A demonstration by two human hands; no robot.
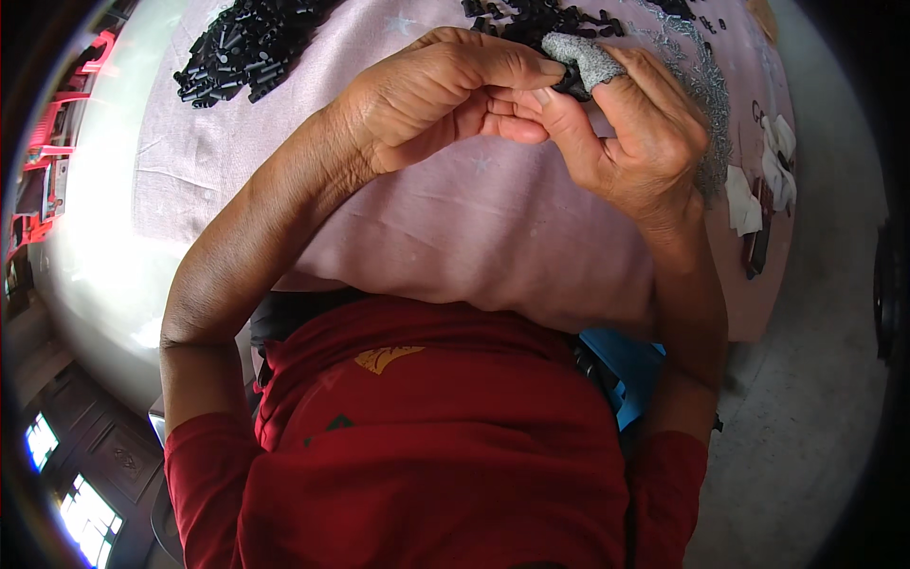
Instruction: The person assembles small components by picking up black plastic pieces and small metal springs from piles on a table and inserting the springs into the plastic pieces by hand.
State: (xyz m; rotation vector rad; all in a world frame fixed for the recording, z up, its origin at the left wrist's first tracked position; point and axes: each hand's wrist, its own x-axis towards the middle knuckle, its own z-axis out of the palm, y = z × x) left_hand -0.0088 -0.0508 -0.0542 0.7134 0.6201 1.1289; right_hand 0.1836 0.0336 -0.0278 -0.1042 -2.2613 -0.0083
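Pinching a small black part (573, 83), both hands meet over the table, head view only. Left hand (445, 95) is curled closed, fingertips pressed on the part; right hand (626, 133) grips it too, with a grey finger cot (590, 59) on one fingertip. Part sits between the two hands, above the pink cloth (455, 218), mostly hidden by fingers. No containers in sight. Loose pile of black parts (237, 47) lies on the cloth up left, well apart from the hands; a second black pile (540, 17) lies just behind them. Silvery heap (706, 90) runs along the cloth's right side, close to the right hand. White scraps (777, 161) lie near the right edge. Red shirt (436, 446) fills the lower frame. Pale floor (806, 398) at right; red chairs (66, 104) far left.
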